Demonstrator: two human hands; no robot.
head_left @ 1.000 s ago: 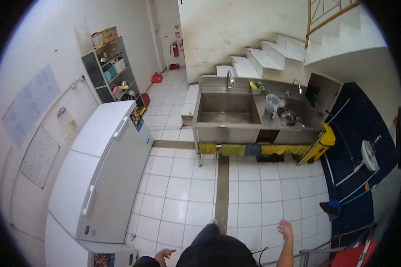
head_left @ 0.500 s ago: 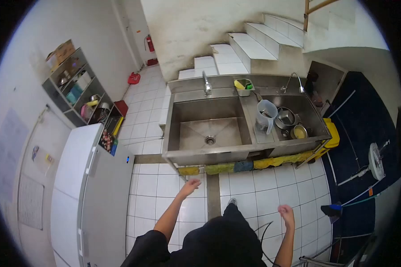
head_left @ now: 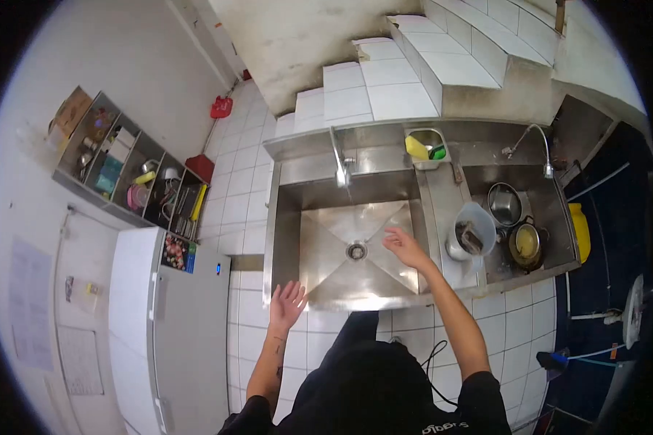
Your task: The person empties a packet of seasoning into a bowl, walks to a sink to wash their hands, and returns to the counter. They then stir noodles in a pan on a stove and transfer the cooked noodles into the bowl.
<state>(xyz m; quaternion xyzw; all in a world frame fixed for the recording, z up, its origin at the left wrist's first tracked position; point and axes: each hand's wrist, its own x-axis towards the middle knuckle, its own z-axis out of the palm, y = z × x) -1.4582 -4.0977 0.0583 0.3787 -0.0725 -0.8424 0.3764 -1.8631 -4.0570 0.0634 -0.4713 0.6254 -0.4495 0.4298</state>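
Observation:
My left hand (head_left: pixel 288 303) hovers by the near left rim of the steel sink (head_left: pixel 326 232), palm turned up and fingers spread, holding nothing. Over the right side of the same basin is my right hand (head_left: pixel 406 249), also without anything in it, its fingers stretched out to the left. The basin's drain (head_left: pixel 356 251) lies between the two hands. Behind them a faucet (head_left: pixel 342 174) rises at the back edge. Nearest on the right of my right hand stands a clear plastic pitcher (head_left: pixel 454 250) with dark items inside, on the steel ledge.
A metal pot (head_left: pixel 504 204) and a pan (head_left: pixel 526 246) sit in the right basin, under a second faucet (head_left: pixel 548 168). A small steel tub (head_left: pixel 427 164) holds a yellow sponge (head_left: pixel 416 148) and something green. A white freezer (head_left: pixel 189 326) and a shelf (head_left: pixel 141 156) stand left; tiled stairs (head_left: pixel 384 80) rise behind.
I have moved closer to the sink. My right hand has swung forward over the basin, and my left hand has come to the near left rim, opening with its palm up.

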